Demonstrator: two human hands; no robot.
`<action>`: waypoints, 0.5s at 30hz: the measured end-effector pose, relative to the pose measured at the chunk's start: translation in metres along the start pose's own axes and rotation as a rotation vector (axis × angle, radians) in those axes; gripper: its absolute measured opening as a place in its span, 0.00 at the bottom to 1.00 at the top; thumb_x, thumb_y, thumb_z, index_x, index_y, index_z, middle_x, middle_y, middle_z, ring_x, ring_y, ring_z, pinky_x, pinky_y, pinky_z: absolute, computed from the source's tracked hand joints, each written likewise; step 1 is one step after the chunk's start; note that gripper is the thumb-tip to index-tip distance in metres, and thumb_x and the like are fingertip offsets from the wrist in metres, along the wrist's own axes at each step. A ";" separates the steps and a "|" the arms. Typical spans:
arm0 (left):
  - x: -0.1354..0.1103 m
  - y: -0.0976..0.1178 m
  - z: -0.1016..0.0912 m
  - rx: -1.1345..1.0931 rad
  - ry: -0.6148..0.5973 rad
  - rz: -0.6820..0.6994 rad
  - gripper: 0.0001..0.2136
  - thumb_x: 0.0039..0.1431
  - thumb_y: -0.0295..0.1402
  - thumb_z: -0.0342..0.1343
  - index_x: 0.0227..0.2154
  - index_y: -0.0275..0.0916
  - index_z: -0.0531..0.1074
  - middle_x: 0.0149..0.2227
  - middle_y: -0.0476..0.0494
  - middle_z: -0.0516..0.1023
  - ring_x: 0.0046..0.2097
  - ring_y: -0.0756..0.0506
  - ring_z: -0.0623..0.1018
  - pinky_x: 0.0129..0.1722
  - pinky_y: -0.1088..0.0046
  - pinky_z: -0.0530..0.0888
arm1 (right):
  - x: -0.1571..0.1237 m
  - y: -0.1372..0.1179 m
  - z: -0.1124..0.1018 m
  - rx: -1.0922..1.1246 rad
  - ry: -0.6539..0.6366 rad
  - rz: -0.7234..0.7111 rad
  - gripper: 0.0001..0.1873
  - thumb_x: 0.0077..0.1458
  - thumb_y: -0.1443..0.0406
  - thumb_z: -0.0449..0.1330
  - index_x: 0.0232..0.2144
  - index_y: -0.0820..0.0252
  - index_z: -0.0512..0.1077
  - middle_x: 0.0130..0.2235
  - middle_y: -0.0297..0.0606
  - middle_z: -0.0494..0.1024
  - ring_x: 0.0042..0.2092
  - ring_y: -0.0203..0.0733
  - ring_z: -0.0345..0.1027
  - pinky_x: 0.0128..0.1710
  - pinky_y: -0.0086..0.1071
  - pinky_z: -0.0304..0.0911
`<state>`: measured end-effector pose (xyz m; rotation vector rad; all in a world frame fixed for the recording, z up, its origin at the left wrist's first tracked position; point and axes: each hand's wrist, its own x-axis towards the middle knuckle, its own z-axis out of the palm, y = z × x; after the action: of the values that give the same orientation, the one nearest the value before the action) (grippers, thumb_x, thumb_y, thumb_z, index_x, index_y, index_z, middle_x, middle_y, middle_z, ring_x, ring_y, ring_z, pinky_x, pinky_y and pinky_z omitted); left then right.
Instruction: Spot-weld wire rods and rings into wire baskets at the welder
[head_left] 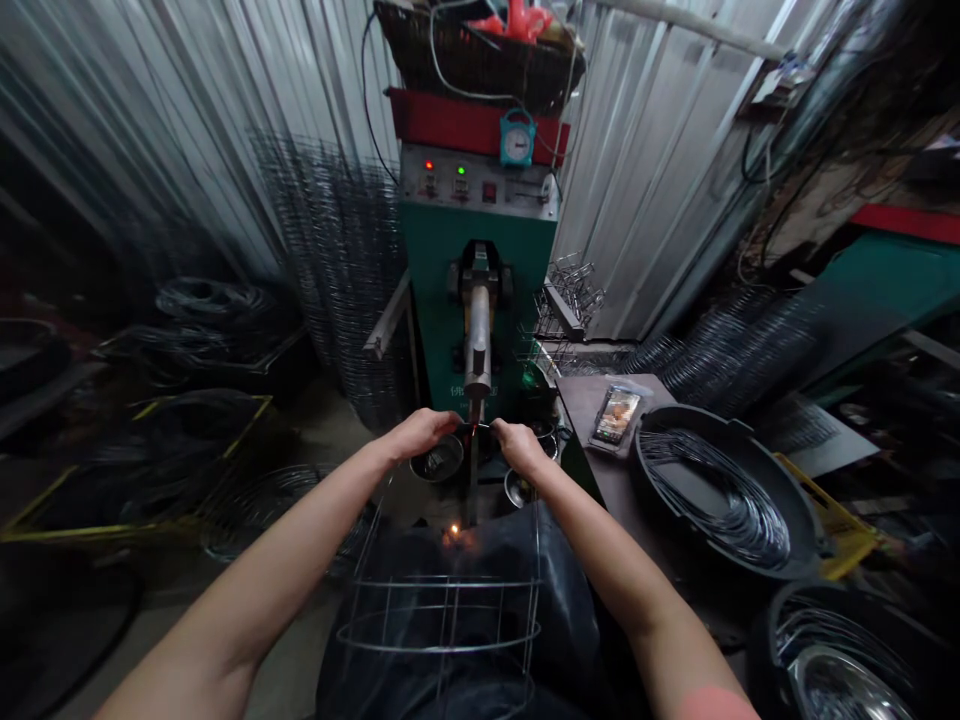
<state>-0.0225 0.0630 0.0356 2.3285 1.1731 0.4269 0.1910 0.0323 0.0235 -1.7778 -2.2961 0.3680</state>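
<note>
A wire basket frame (442, 583) of thin metal rods hangs over my lap, its far end at the welding tip of a green spot welder (517, 255). My left hand (427, 434) is closed on the frame's far edge, just left of the upper electrode arm (478, 340). On the other side of the tip, my right hand (522, 447) pinches the same edge. The wire between my hands sits under the electrode, where a small reddish glow shows. Below it, a bright spark (454, 530) is in the air above a dark apron (570, 590).
Small metal bowls (438, 460) sit by the welder's base. To the right, a phone (616, 415) lies on a table (581, 400) beside a black basin (645, 470) of wire rings. Tall stacks of wire grids (345, 270) stand left; a yellow-edged crate (247, 430) is lower left.
</note>
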 end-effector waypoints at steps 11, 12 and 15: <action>-0.007 0.017 -0.013 0.067 0.043 -0.163 0.17 0.53 0.40 0.49 0.44 0.41 0.73 0.36 0.42 0.78 0.40 0.42 0.75 0.39 0.71 0.66 | -0.043 0.036 0.016 0.718 0.097 0.155 0.16 0.53 0.55 0.47 0.25 0.60 0.67 0.24 0.31 0.68 0.29 0.36 0.61 0.30 0.27 0.55; -0.015 0.020 -0.017 0.079 0.063 -0.191 0.20 0.54 0.42 0.48 0.47 0.41 0.71 0.38 0.41 0.78 0.41 0.41 0.75 0.41 0.69 0.66 | -0.047 0.036 0.017 0.731 0.103 0.175 0.18 0.52 0.54 0.48 0.24 0.60 0.67 0.23 0.31 0.67 0.28 0.35 0.60 0.30 0.27 0.55; -0.057 0.021 -0.027 0.005 0.180 -0.297 0.26 0.56 0.47 0.43 0.55 0.39 0.62 0.45 0.38 0.75 0.43 0.41 0.74 0.43 0.66 0.67 | -0.055 0.035 0.020 0.755 0.156 0.224 0.22 0.50 0.49 0.48 0.22 0.61 0.67 0.22 0.31 0.65 0.28 0.35 0.59 0.29 0.27 0.54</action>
<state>-0.0548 0.0139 0.0666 2.1070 1.5786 0.5317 0.2298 -0.0137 -0.0073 -1.5712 -1.5370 0.9444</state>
